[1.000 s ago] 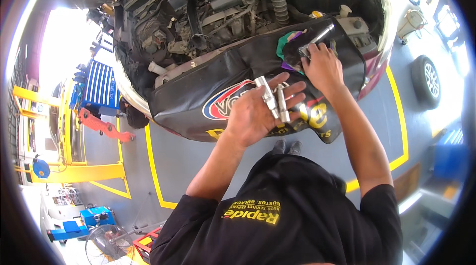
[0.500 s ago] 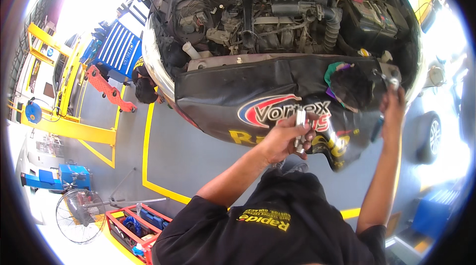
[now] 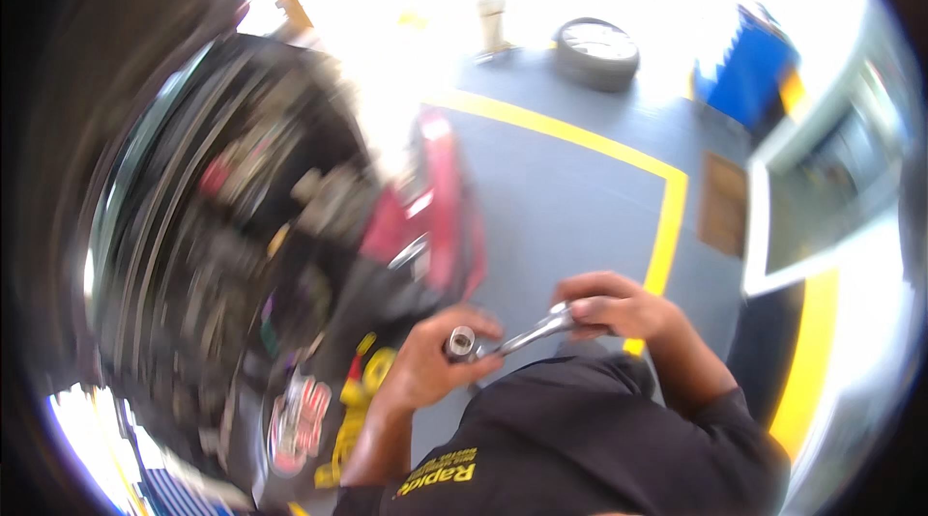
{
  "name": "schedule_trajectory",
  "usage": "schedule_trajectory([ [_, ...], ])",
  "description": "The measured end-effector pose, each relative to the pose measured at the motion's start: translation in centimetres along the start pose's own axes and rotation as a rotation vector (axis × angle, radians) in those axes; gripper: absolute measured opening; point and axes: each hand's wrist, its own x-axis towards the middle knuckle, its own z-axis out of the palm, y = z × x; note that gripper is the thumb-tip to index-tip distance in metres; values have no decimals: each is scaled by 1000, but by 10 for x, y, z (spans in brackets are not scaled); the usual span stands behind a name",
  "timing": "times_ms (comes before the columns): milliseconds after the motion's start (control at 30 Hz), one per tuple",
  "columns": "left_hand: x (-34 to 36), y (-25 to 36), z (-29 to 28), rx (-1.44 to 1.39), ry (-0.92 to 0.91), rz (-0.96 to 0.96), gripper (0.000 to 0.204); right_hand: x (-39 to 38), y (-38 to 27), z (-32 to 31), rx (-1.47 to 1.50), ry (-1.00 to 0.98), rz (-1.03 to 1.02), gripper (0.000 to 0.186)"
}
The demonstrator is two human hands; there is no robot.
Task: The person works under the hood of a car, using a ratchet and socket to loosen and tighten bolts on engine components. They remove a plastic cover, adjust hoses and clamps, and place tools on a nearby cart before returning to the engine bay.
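In front of my body, both hands are on a shiny ratchet wrench [image 3: 532, 332]. My left hand [image 3: 422, 361] is closed with a chrome socket [image 3: 461, 341] in it, its open end facing up, beside the wrench's handle end. My right hand [image 3: 626, 311] pinches the other end of the wrench, thumb and fingers pressed round it. Whether the socket is joined to the wrench cannot be made out. To my left, the black cover [image 3: 372, 289] hangs over the front of the car, smeared by motion.
The car's open engine bay [image 3: 193, 274] fills the left side, blurred. A red body panel [image 3: 443, 207] stands beyond my left hand. Farther off are a wheel [image 3: 596, 67] and a blue cabinet [image 3: 747, 71]. A white frame [image 3: 759, 226] rises on the right, by a brown mat [image 3: 722, 202].
My view has swung right, so the car now lies on the left. My right hand has left the front of the car with the ratchet wrench and come together with my left.
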Motion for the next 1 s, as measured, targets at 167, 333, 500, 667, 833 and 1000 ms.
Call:
schedule_trajectory([
  [167, 157, 26, 101, 48, -561, -204, 26, -93, 21, -132, 148, 170, -39, 28],
  [333, 302, 63, 179, 77, -769, -183, 23, -163, 0, -236, 387, 346, -96, 27],
  [500, 443, 50, 243, -37, -896, -128, 25, -177, 2, -369, 505, 423, -117, 27],
  [667, 595, 20, 273, 215, -909, -266, 24, -199, -16, -536, 685, 732, -200, 31],
  [833, 776, -20, 350, -594, -485, -500, 8, -247, -2, -719, 969, 1396, -398, 20],
  [1000, 1019, -29, 456, -1081, -200, -670, 16, -256, 9, -824, 1056, 1659, -395, 22],
])
